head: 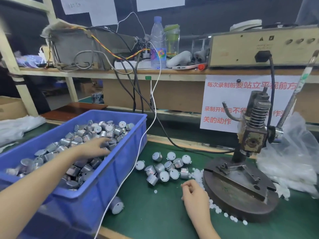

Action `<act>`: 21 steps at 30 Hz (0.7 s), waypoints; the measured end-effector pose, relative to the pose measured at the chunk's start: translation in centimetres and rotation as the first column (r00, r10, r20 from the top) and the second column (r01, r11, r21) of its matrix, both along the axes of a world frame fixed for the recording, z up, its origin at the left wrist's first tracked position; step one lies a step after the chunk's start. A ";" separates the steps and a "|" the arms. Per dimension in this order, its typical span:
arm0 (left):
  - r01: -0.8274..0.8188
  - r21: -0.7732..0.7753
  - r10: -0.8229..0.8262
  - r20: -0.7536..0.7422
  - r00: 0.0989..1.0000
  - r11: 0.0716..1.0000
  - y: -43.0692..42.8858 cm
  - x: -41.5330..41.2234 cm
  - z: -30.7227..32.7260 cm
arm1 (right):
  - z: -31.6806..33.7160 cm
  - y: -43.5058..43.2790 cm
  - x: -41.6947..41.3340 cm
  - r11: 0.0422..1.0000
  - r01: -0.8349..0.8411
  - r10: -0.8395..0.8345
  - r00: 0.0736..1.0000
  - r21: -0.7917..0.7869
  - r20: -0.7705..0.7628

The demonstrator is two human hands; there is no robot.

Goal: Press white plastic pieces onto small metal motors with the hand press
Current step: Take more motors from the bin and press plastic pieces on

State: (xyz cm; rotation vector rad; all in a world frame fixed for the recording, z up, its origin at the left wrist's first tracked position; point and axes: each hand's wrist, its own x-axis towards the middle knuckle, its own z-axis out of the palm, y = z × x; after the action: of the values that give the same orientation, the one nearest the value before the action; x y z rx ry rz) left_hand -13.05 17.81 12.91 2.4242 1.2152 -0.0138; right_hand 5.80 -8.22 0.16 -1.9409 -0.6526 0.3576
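A blue bin (107,171) at the left holds several small metal motors (96,130). My left hand (96,147) reaches into it, fingers spread over the motors; no grip shows. More motors (164,168) lie loose on the green mat in front of the hand press (250,135). Small white plastic pieces (196,173) are scattered along the edge of the press's round base (241,204). My right hand (195,192) rests on the mat beside that base with fingers curled; whether it holds a white piece is hidden.
The press lever (293,94) slants up at the right. A clear plastic bag (293,152) lies right of the press. One motor (117,205) sits under the bin's near corner. A white cable (138,152) and black cables cross the mat. A shelf with equipment stands behind.
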 end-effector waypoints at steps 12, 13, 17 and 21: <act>0.169 0.150 -0.052 -0.579 0.814 0.974 -1.5 1.5 -1.0 | -0.3 0.2 0.1 0.999 -0.002 0.002 1.000 0.039 -0.001; 0.178 0.140 -0.057 -0.610 0.790 0.974 -1.8 1.4 -0.9 | -0.3 0.2 0.1 0.999 -0.001 0.002 1.000 0.042 -0.001; 0.224 0.166 -0.082 -0.600 0.796 0.960 -2.4 1.4 -0.9 | -0.4 0.2 0.2 0.999 0.000 -0.001 1.000 0.050 0.002; 0.053 0.036 -0.036 -0.371 0.928 0.998 -2.2 1.6 -1.2 | -0.3 0.2 0.1 0.998 0.006 -0.007 1.000 0.062 0.008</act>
State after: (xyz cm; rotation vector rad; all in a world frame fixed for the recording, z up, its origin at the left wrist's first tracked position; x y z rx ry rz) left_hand -11.47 15.64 11.72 2.5652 1.3255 -0.4845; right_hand 5.94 -8.07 -0.16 -1.8860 -0.6554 0.3219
